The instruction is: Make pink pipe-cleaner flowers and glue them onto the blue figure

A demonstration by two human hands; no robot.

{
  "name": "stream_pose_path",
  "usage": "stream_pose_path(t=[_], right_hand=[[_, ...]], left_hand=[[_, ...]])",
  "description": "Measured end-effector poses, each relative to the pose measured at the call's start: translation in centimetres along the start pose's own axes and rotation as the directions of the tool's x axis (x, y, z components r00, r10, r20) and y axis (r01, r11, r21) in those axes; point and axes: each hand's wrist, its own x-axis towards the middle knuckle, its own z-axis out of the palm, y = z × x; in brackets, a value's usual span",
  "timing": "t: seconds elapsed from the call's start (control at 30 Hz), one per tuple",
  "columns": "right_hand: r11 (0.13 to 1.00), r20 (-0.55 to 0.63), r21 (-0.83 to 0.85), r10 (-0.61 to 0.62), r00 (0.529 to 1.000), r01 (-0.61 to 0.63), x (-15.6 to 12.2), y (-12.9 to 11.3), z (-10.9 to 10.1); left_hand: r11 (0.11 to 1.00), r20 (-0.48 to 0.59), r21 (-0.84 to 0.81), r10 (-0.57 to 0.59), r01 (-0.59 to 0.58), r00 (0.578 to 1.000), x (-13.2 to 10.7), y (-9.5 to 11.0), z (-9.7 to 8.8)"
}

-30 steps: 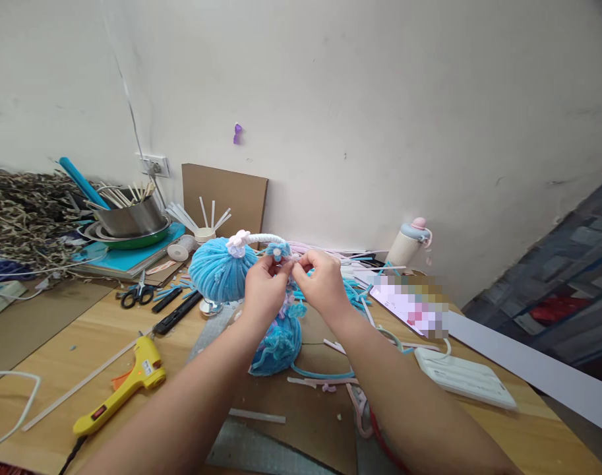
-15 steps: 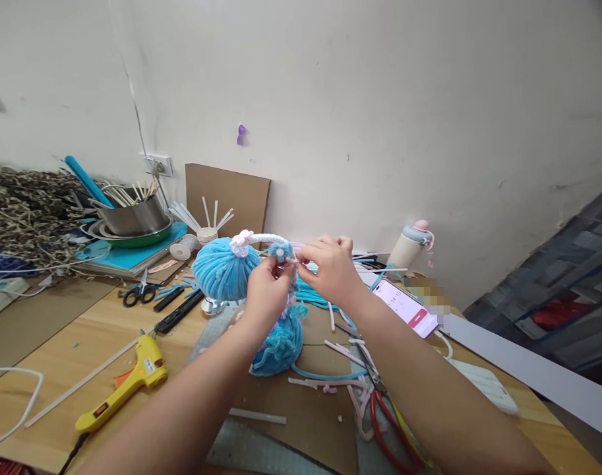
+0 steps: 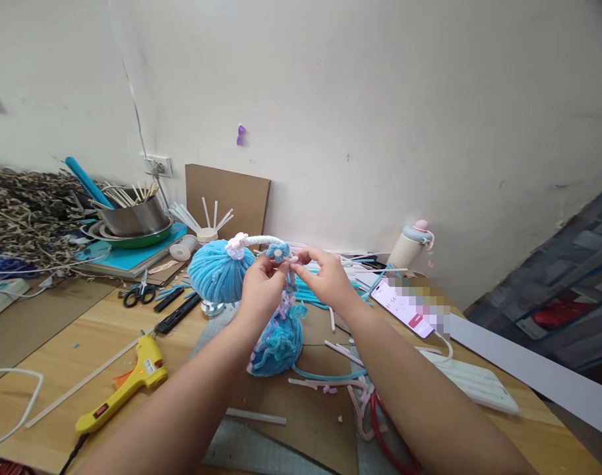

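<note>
The left hand and the right hand met over the decorated stand, fingertips almost touching. Between them lay a pale pink chenille piece, small and partly covered; its long axis seemed to run sideways, from one hand toward the other. The left fingers were pinched together on it, just under the blue chenille flower. The right thumb and forefinger came to its other end from the right; whether they were clamped on it or only touching, I could not tell.

The key relation appeared to be that short sideways gap, with the flower directly above the left fingertips and the left hand nearer to it. The white wrapped stem arched leftward from behind the flower to the ribbed blue shade, which hung beside the left hand. Below the fingers, the fluffy blue base rested on a cardboard sheet on the wooden surface. The yellow glue gun lay apart, left of the left forearm.
</note>
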Motion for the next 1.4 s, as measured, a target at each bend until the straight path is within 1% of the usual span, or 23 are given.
stream_pose_path(t=[0.1, 0.2, 0.27, 0.37, 0.5, 0.63, 0.83, 0.9, 1.0, 1.07, 1.13, 1.27, 1.4], right_hand=[[0.978, 0.014, 0.203, 0.051, 0.999, -0.053, 0.1, 0.4, 0.7], [0.959, 0.019, 0.268, 0.087, 0.996, -0.089, 0.2, 0.5, 1.1], [0.961, 0.012, 0.262, 0.088, 0.996, -0.088, 0.3, 0.4, 1.1], [0.975, 0.005, 0.22, 0.041, 0.999, -0.041, 0.4, 0.3, 0.8], [0.987, 0.023, 0.158, 0.016, 1.0, -0.019, 0.6, 0.2, 0.3], [0.991, 0.021, 0.125, 0.048, 0.999, -0.05, 0.6, -0.3, 0.1], [0.97, -0.043, 0.195, 0.153, 0.987, -0.142, 0.3, -0.8, 0.5], [0.964, -0.045, 0.219, 0.168, 0.985, -0.154, 0.3, -0.7, 0.6], [0.949, -0.027, 0.26, 0.189, 0.982, -0.176, 0.3, -0.5, 0.6], [0.937, -0.002, 0.288, 0.205, 0.979, -0.196, 0.3, -0.4, 0.6], [0.938, 0.009, 0.279, 0.214, 0.977, -0.208, 0.3, -0.3, 0.6], [0.969, -0.008, 0.172, 0.184, 0.983, -0.18, 0.3, -0.3, 0.4], [0.984, -0.008, 0.113, 0.143, 0.99, -0.141, 0.3, -0.5, 0.3]], left_hand=[[1.0, 0.001, 0.024, 0.011, -0.011, 1.0, 0.1, 0.3, -0.2], [0.997, -0.02, 0.074, 0.03, -0.028, 0.999, 0.2, 0.4, -0.4], [0.994, -0.025, 0.104, 0.048, -0.045, 0.999, 0.3, 0.3, -0.6], [0.989, -0.02, 0.131, 0.074, -0.071, 0.997, 0.4, 0.2, -0.8], [0.974, 0.005, 0.183, 0.131, -0.13, 0.991, 0.5, 0.0, -0.9], [0.959, 0.021, 0.198, 0.201, -0.201, 0.979, 0.5, 0.1, -0.7], [0.946, -0.072, 0.202, 0.274, -0.256, 0.959, 0.2, 0.0, -0.1], [0.957, -0.085, 0.184, 0.244, -0.225, 0.966, 0.2, -0.1, 0.0], [0.994, -0.067, 0.063, 0.095, -0.091, 0.993, 0.1, -0.4, -0.1], [1.0, -0.035, 0.004, 0.019, -0.019, 0.999, 0.1, -0.6, -0.2], [0.999, -0.02, 0.042, 0.001, 0.0, 1.0, 0.1, -0.8, -0.3], [0.984, -0.023, 0.177, 0.007, -0.003, 1.0, 0.2, -0.8, -0.6], [0.978, -0.019, 0.207, 0.022, -0.018, 1.0, 0.2, -0.7, -0.7]])
